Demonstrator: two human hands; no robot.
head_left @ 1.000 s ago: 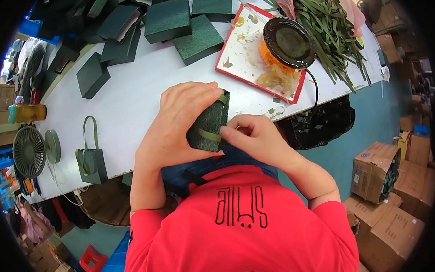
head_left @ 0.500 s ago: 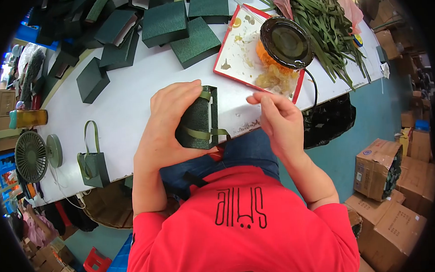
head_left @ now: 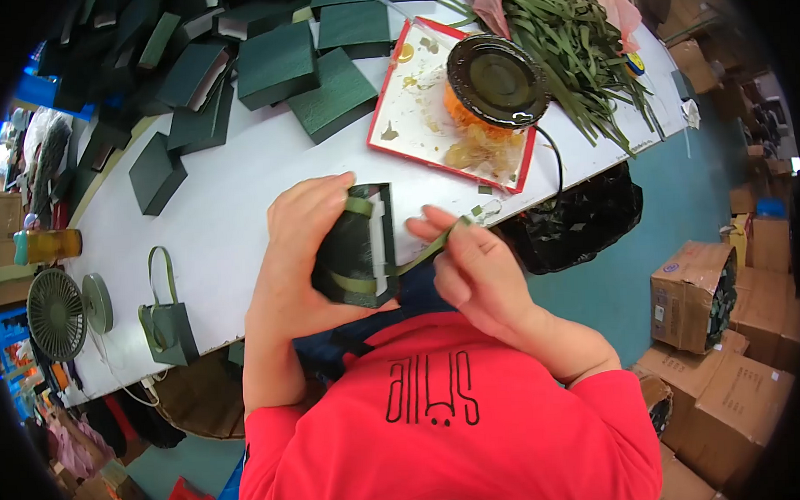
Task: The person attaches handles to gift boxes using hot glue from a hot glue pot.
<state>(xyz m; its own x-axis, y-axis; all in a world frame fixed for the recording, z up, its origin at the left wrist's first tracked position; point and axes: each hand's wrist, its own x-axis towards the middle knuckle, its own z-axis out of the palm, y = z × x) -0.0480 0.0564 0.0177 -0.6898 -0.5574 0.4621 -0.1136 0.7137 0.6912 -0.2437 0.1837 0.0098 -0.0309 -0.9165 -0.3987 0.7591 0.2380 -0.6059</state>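
Note:
A small dark green box (head_left: 337,249) is gripped in my left hand (head_left: 286,254), held at the table's front edge with a pale strip along its right side. Two olive bands cross its face. From its lower right, an olive ribbon (head_left: 425,252) runs up to my right hand (head_left: 482,266), whose thumb and fingers are closed on it. The ribbon looks taut and slanting; its fixing on the box is hard to see. Just beyond my right hand, a melting pot (head_left: 497,79) with dark liquid stands on a red-rimmed white tray (head_left: 405,144).
Many green boxes (head_left: 275,65) lie piled at the back left. A heap of olive ribbons (head_left: 556,51) is at the back right. A small green bag with handles (head_left: 172,333) and a fan (head_left: 56,313) stand left. Cardboard cartons (head_left: 688,297) sit right.
My right hand has moved down and left and now has the ribbon stretched out from the box. The left hand still holds the box. The whole view has shifted slightly.

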